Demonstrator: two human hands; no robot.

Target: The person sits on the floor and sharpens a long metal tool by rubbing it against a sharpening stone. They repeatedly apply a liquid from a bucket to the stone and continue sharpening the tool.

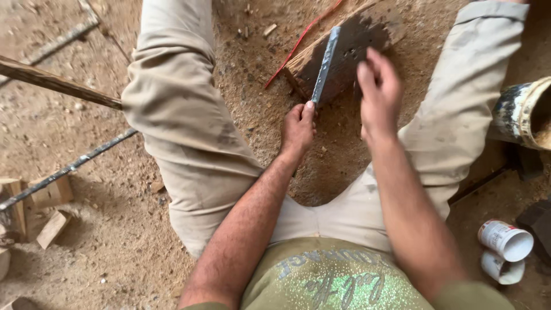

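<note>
Left hand [298, 128] has its fingers clamped on the handle end of a flat metal blade [325, 64], which points to 12 o'clock across a dark wooden board [350, 49] on the sandy ground [115, 241]. Right hand [379, 92] rests at the board's 5 o'clock edge, fingers together and curled.

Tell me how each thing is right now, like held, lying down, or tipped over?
left hand: closed around the blade's lower end.
right hand: fingers bent, pressing on the board.
metal blade: held, lying along the board.
dark wooden board: lying on the sandy ground, blackened on top.
white cups: tipped on their sides.
paint-stained bucket: mouth facing right, partly out of view.
wood blocks: lying loose.
</note>
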